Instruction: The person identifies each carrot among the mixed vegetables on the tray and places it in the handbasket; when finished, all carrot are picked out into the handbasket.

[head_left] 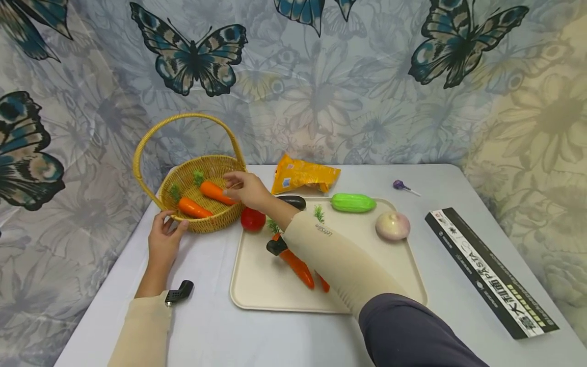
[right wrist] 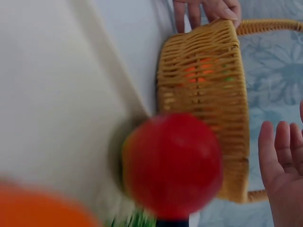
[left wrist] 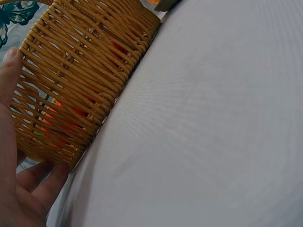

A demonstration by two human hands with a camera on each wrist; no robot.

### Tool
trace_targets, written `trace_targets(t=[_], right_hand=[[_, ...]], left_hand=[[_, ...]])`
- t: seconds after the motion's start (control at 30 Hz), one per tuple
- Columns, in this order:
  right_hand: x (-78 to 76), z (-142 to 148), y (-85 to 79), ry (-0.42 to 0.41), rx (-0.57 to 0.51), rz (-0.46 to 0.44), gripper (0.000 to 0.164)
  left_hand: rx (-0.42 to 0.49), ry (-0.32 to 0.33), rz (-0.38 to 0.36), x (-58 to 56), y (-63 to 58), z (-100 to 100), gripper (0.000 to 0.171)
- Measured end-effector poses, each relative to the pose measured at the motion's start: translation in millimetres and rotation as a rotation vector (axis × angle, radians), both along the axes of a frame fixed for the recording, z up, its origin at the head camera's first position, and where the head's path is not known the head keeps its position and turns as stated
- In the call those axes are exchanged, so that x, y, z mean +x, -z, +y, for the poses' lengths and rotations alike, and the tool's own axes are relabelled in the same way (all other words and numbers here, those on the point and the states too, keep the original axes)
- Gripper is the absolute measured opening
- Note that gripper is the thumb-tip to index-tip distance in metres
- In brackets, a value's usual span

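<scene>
A yellow wicker basket (head_left: 227, 219) with a tall hoop handle stands at the back left, holding a carrot (head_left: 194, 208) and a second carrot (head_left: 215, 191), both with green tops. My left hand (head_left: 165, 237) grips its near-left rim, thumb at the top edge and fingers low on the woven wall (left wrist: 80, 80). Over the right side of the basket, my right hand (head_left: 249, 189) reaches in with loosely extended fingers and holds nothing. Its fingertips overlap the end of the second carrot in the head view. Just below that hand lies a round red fruit (right wrist: 173, 165), against the tray's corner.
On the beige tray (head_left: 257, 298) are carrots (head_left: 299, 270), partly hidden by my right sleeve, a dark eggplant (head_left: 293, 202), a green cucumber-like vegetable (head_left: 353, 202) and an onion (head_left: 393, 226). An orange packet (head_left: 304, 174) lies behind; a lollipop (head_left: 400, 185) and black pasta box (head_left: 490, 272) lie right.
</scene>
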State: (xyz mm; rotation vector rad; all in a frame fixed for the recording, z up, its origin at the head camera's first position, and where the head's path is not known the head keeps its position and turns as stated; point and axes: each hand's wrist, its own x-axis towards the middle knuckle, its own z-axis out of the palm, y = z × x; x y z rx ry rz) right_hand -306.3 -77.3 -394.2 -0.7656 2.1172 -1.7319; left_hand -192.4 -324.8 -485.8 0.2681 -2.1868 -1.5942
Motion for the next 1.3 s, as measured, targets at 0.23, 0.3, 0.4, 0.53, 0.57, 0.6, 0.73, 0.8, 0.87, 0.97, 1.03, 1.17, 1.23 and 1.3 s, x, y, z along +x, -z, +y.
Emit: trace_targets(t=[0.23, 0.3, 0.4, 0.53, 0.57, 0.6, 0.73, 0.8, 0.87, 0.97, 1.03, 1.17, 1.23, 1.3], right_hand=[[12.4, 44, -9.1, 0.005, 0.061, 0.016, 0.043], [18.0, 58, -9.0, 0.014, 0.071, 0.004, 0.042], [26.3, 79, -7.7, 0.039, 0.089, -0.003, 0.041], [34.5, 103, -3.6, 0.078, 0.105, 0.004, 0.041], [35.8, 108, -2.8, 0.086, 0.106, 0.005, 0.041], [37.0, 112, -1.9, 0.091, 0.103, 0.004, 0.041], [40.5, 129, 1.7, 0.109, 0.125, 0.027, 0.043], [44.3, 136, 2.6, 0.119, 0.143, 0.034, 0.043], [49.1, 144, 3.6, 0.135, 0.155, 0.037, 0.044], [57.7, 155, 6.5, 0.169, 0.164, 0.025, 0.044], [63.6, 162, 9.0, 0.19, 0.169, 0.023, 0.044], [76.0, 177, 13.0, 0.237, 0.199, 0.025, 0.048], [81.4, 183, 14.8, 0.265, 0.208, 0.022, 0.048], [86.2, 189, 16.4, 0.293, 0.212, 0.015, 0.049]], left_hand=[[0.004, -0.004, 0.014, -2.8, 0.4, -1, 0.055], [0.012, -0.003, 0.014, -2.5, 2.0, -2, 0.055], [0.011, -0.006, -0.002, -1.4, 2.7, -2, 0.055], [0.012, -0.009, -0.026, -1.0, 2.6, -3, 0.056], [0.013, -0.005, -0.024, -1.2, 2.3, -4, 0.056], [0.013, -0.002, -0.023, -1.4, 2.0, -4, 0.056], [0.009, 0.004, -0.023, -1.4, 0.6, -2, 0.057], [0.008, 0.001, -0.032, -0.5, -0.1, -2, 0.058], [0.001, -0.01, -0.047, 0.4, -0.7, -1, 0.059], [-0.005, -0.015, -0.051, 1.6, -0.8, -1, 0.06], [-0.006, -0.016, -0.044, 2.2, -0.6, -1, 0.059], [0.0, -0.007, -0.032, 2.2, 0.0, -1, 0.058], [0.007, -0.006, -0.029, 1.5, -0.2, -1, 0.057], [0.006, -0.006, -0.023, 0.2, -1.0, 0, 0.057]])
